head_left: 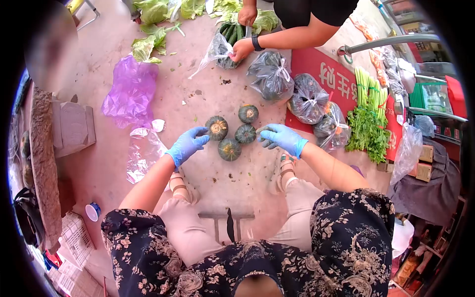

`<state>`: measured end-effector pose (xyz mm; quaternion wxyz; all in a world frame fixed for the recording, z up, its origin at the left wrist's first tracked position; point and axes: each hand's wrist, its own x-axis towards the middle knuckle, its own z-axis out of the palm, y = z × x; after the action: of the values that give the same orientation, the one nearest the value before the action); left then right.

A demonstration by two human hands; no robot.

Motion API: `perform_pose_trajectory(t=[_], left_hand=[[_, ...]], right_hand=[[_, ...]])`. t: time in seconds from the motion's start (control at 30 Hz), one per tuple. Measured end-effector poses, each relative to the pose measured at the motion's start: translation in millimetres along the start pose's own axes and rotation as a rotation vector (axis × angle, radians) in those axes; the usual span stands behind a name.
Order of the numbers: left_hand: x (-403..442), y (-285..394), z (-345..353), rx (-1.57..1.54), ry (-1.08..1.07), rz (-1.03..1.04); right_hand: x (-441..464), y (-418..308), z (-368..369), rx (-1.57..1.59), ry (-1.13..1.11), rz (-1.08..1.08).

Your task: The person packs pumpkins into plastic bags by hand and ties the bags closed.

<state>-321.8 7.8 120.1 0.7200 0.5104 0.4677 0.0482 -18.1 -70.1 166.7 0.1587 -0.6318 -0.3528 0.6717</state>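
Several small green kabocha pumpkins sit close together on the floor between my hands. My left hand, in a blue glove, has its fingers apart beside the left pumpkin, touching or almost touching it. My right hand, gloved the same way, is by the right pumpkin, with fingers stretched toward it and nothing gripped; whether they touch I cannot tell. Another pumpkin lies at the far side of the group.
Opposite me, a person's hands hold a plastic bag of cucumbers. Knotted bags of pumpkins and celery lie on the right by a red mat. Left are a purple bag, clear plastic and cabbage leaves.
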Motion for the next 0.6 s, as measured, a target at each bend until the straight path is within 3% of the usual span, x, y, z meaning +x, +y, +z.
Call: perform_pose_trajectory(t=[0.1,0.23,0.33,0.47,0.53,0.6], left_hand=[[-69.5,50.3,7.8,0.084,-0.030,0.208],[-169.4,96.5,38.3,0.694,-0.057,0.442],[-214.7,66.8,14.4,0.516,0.071,0.537],[-233.3,-59.3,-70.4,-0.159,0.744,0.392],[-217.6,-177.1,-99.5,-0.518,0.984,-0.026],[-203.0,-248.7,-83.7,-0.619,0.936,-0.245]], right_hand=[[-72.7,-53.5,25.3,-0.001,-0.014,-0.165],[-146.8,-72.8,74.3,-0.074,-0.006,-0.347],[-147.0,-47.8,117.6,-0.174,-0.005,-0.432],[-125.4,-36.3,156.9,-0.225,-0.045,-0.335],[-108.8,-28.7,168.6,-0.209,-0.057,-0.319],[-87.3,-16.7,173.8,-0.195,-0.066,-0.343]])
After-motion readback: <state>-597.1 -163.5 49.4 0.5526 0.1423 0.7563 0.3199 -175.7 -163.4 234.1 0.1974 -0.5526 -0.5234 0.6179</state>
